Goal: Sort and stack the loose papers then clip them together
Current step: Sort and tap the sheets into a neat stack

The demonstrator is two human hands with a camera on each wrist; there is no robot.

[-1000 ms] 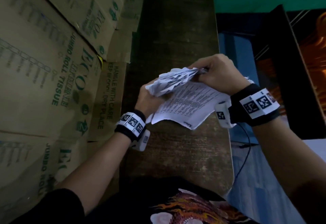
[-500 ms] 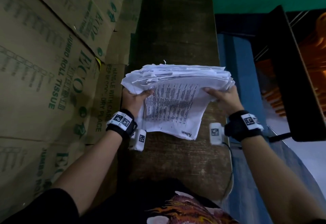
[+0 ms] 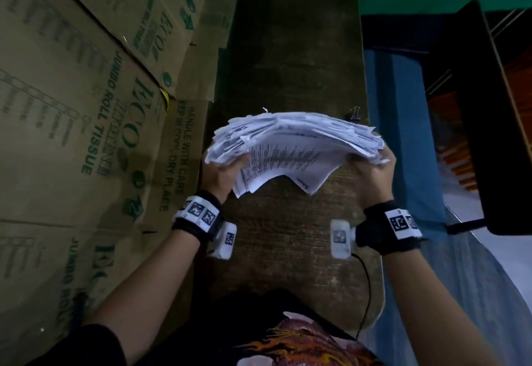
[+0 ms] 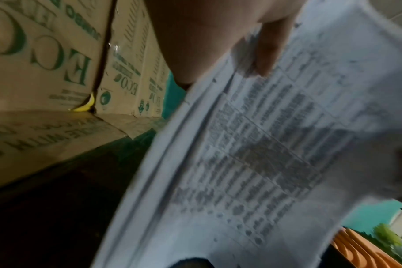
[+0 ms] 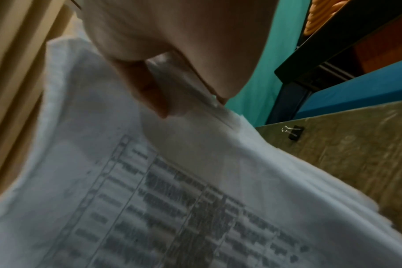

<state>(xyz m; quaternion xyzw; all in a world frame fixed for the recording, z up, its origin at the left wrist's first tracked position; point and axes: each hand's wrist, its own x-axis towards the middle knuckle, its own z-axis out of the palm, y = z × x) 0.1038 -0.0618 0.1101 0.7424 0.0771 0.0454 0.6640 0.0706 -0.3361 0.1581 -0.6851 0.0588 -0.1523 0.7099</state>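
Note:
A thick, uneven stack of printed white papers (image 3: pixel 293 146) hangs in the air above the dark wooden table (image 3: pixel 290 57). My left hand (image 3: pixel 224 174) grips its left end, thumb on the printed underside (image 4: pixel 252 154). My right hand (image 3: pixel 374 175) grips the right end, thumb pressed on the sheets (image 5: pixel 195 181). The stack's far edge is raised and its near corners droop toward me. A black binder clip (image 3: pixel 355 114) lies on the table by the right edge, just beyond the stack; it shows in the right wrist view as the binder clip (image 5: pixel 294 133).
Tall cardboard boxes (image 3: pixel 86 123) printed with green lettering line the table's left side, and their flaps lie on it. A dark shelf unit (image 3: pixel 472 123) stands to the right across a blue floor strip (image 3: pixel 403 135). A black cable (image 3: pixel 367 288) hangs at the table's near right edge.
One second ago the hands held a crumpled bundle close together. They have since spread to the two ends of the stack and tipped it flatter, which uncovers the binder clip behind.

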